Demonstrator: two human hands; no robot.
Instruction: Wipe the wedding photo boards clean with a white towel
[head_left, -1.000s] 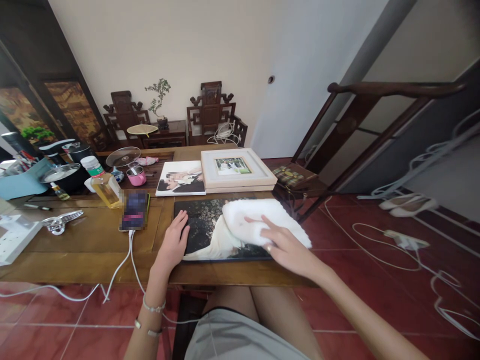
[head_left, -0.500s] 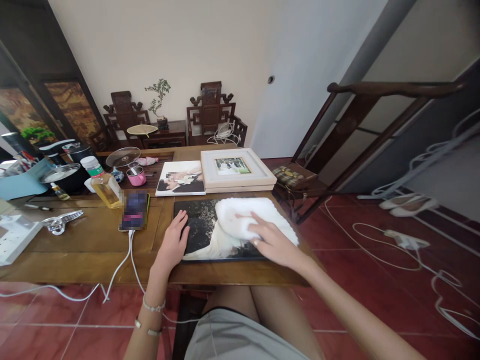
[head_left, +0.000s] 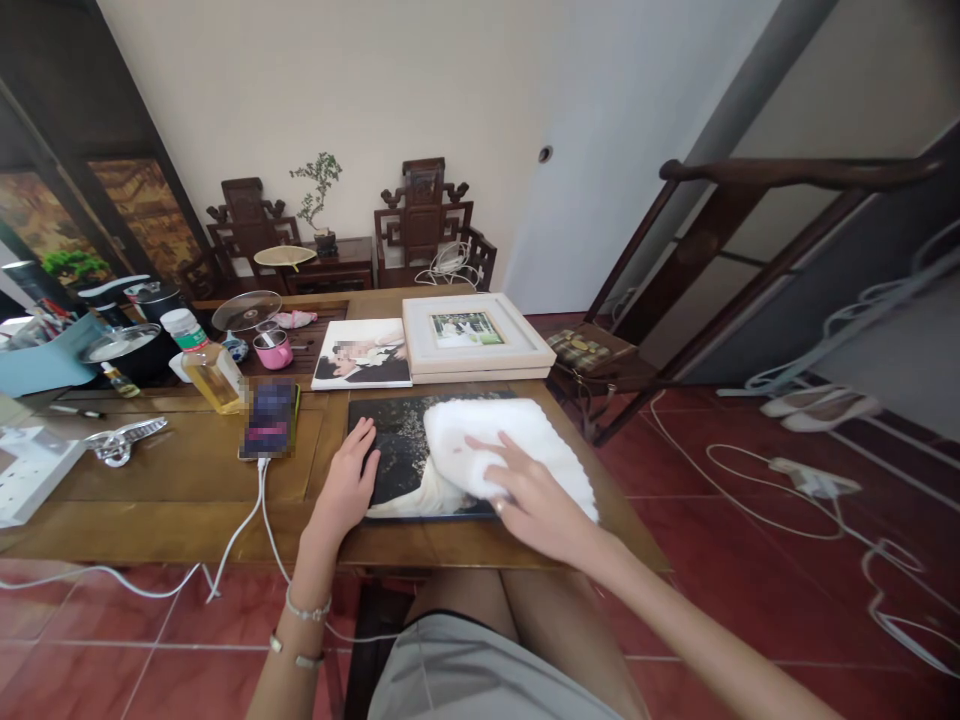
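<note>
A dark photo panel (head_left: 391, 440) with a pale gown in its picture lies flat at the table's near edge. On its left edge rests my left hand (head_left: 349, 485), open, with the fingers stretched out. My right hand (head_left: 538, 502) presses a fluffy white cloth (head_left: 551, 440) onto the panel, holding it under the fingers. The cloth covers the panel's right half and reaches past its right edge. Some fingertips sink into the pile and are partly hidden.
Behind the panel lie a white-framed picture (head_left: 487, 358) and a smaller photo (head_left: 364, 355). Left of it are a charging phone (head_left: 268, 420), a bottle (head_left: 210, 375), a pink mug (head_left: 273, 350) and a power strip (head_left: 34, 475). A wooden chair (head_left: 705, 240) stands at right.
My right hand has slid slightly left and toward me, shifting the white cloth with it, and the cloth spreads lower at right. My left hand stays in place.
</note>
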